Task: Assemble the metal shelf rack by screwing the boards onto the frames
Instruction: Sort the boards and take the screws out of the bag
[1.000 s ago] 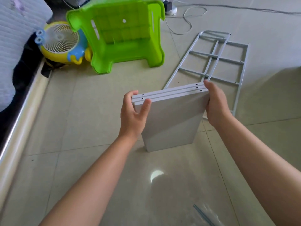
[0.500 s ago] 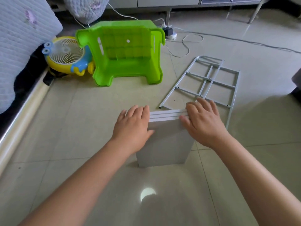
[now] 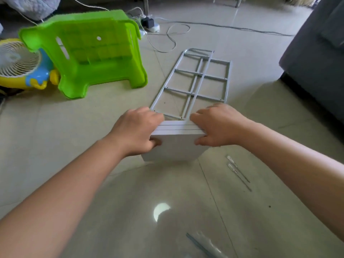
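In the head view, a stack of grey boards [image 3: 176, 144] is standing on edge on the tiled floor [image 3: 55, 146], its upper edges showing as three thin strips between the two hands. The left hand [image 3: 135, 130] is gripping the stack's left top corner, its fingers curling over the far side and its thumb pressing on the near face. The right hand [image 3: 217, 124] is gripping the right top corner in the same way, fingers bent over the top edge and thumb lying on the near face. Both sets of fingers are lying close together rather than spread. Just beyond the boards, the metal frames [image 3: 195, 81] are lying flat on the floor, one overlapping the other, their near end touching or almost touching the stack behind the hands; which, I cannot tell. To the right of the boards, two thin screwdrivers [image 3: 239, 173] are lying side by side on the tiles. A clear plastic bag [image 3: 206, 245] is sitting at the bottom edge. A green plastic stool [image 3: 89, 51] is lying tipped on its side at the upper left, with a yellow fan [image 3: 20, 66] just beside it. White cables [image 3: 167, 36] are trailing across the floor behind, and a dark grey sofa [image 3: 316, 58] is standing at the right.
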